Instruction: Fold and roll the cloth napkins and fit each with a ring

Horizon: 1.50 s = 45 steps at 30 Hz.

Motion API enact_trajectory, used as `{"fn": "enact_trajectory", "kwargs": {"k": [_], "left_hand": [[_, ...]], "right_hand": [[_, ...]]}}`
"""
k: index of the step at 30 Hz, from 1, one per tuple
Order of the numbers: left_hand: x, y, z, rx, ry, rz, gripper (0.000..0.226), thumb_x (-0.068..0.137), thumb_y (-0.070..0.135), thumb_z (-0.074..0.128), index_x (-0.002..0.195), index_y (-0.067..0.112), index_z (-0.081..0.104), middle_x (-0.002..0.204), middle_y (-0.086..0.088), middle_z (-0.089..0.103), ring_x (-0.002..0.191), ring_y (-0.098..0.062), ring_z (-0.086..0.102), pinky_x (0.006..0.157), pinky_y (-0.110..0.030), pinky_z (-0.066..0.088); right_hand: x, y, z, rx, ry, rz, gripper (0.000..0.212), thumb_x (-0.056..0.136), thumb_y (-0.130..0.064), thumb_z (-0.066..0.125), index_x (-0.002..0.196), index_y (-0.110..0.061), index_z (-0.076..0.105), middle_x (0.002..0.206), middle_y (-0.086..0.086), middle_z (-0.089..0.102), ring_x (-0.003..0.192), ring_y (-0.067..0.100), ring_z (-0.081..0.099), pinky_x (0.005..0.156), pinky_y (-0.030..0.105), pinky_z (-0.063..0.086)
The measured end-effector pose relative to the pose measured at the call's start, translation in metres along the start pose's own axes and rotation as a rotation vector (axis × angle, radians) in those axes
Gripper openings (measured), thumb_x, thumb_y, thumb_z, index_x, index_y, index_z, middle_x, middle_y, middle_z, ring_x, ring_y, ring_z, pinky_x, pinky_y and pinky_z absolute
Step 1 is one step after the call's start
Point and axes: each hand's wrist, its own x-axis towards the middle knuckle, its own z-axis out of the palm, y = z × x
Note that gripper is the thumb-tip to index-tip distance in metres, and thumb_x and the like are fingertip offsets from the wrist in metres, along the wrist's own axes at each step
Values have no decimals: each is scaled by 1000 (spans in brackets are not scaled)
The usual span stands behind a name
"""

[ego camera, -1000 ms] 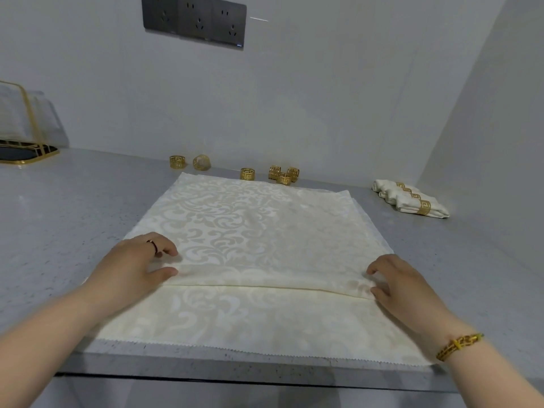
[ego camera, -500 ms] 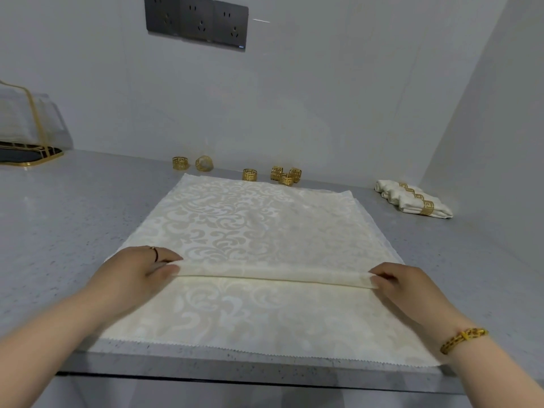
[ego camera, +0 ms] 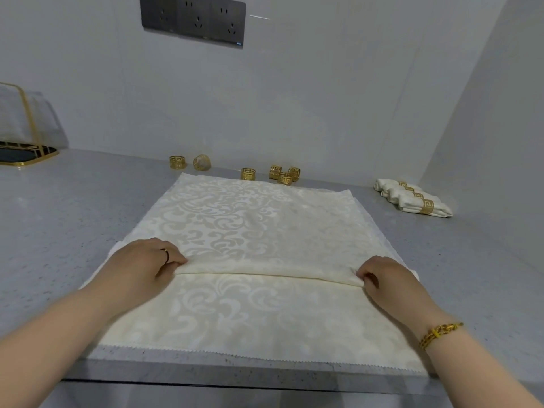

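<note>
Spread flat at frame centre on the grey surface [ego camera: 59,219]: a cream patterned napkin [ego camera: 265,225], its zigzag near edge close to the surface's front lip. Across its lower middle, a raised fold [ego camera: 265,267] running left to right. At the fold's left end, the left hand [ego camera: 141,266], fingers curled and pinching the cloth, thin dark band [ego camera: 167,255] on one finger. At the right end, the right hand [ego camera: 385,278], fingers likewise pinching the fold, with a gold bracelet [ego camera: 438,334] at the wrist. Beyond the far edge, by the wall, six gold rings [ego camera: 248,174]: two left, one middle, three bunched together. At right, well apart, three rolled napkins [ego camera: 412,198] side by side, each ringed. Upper left, a gold-framed tray [ego camera: 26,154]. At top, dark sockets [ego camera: 192,19].
</note>
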Motion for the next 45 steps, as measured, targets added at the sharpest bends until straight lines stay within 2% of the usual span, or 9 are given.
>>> {"fn": "enact_trajectory", "kwargs": {"k": [4,10,17,24,28,31,37,41,45], "left_hand": [[-4,0,-2,-114,-1,-108,49,70,49,43,100,22,70,99,18,59,95,-5,53,83,-21,39],[2,2,-4,100,52,36,39,79,36,38,68,20,73,66,13,69,56,-14,65,56,-20,41],[-16,13,-21,112,28,95,39,77,38,39,62,24,72,60,17,66,53,-11,63,54,-24,48],[-7,10,-17,-258,-29,-265,18,90,19,53,101,18,67,96,7,64,95,-15,58,79,-24,39],[4,4,-6,-339,-94,-378,15,87,21,58,97,32,54,100,10,57,97,-7,48,82,-22,33],[8,2,-3,-287,-57,-356,20,82,21,65,95,31,52,96,10,57,94,-10,51,78,-22,33],[5,6,-1,12,36,92,16,67,3,68,70,18,73,73,12,69,65,-12,67,63,-19,47],[0,7,-1,-187,-16,-51,8,88,25,56,94,29,61,91,37,43,95,2,49,76,3,30],[12,4,9,-116,-86,-93,21,86,34,57,103,24,62,89,38,36,100,0,46,83,-11,33]], "right_hand": [[-11,7,-5,82,-37,-30,25,87,-14,56,111,-12,61,109,-2,60,96,11,50,70,7,30],[-6,0,-3,-15,16,14,22,92,-17,48,107,-13,64,109,1,64,101,18,55,71,18,30],[-31,3,-12,8,14,-22,21,91,-19,51,105,-15,66,105,-3,66,96,15,58,68,17,32],[-19,3,-16,145,-41,78,23,93,-13,45,107,-15,64,104,-4,64,94,14,55,74,21,36],[-5,2,-11,185,-51,143,12,92,-16,47,98,-19,57,90,-4,59,87,17,53,73,25,41],[0,-4,-10,139,-46,146,7,91,-15,48,88,-21,46,81,-8,49,85,16,48,60,6,34],[-4,-5,-5,29,-12,-31,19,88,-5,49,97,-8,65,97,1,61,97,18,52,69,7,31],[-12,-1,-8,96,-65,-54,24,87,-20,57,109,-12,63,115,-1,62,106,14,55,85,13,35],[0,0,-6,19,-78,6,27,93,-19,48,116,-16,60,120,-2,61,111,14,53,86,16,34]]}}
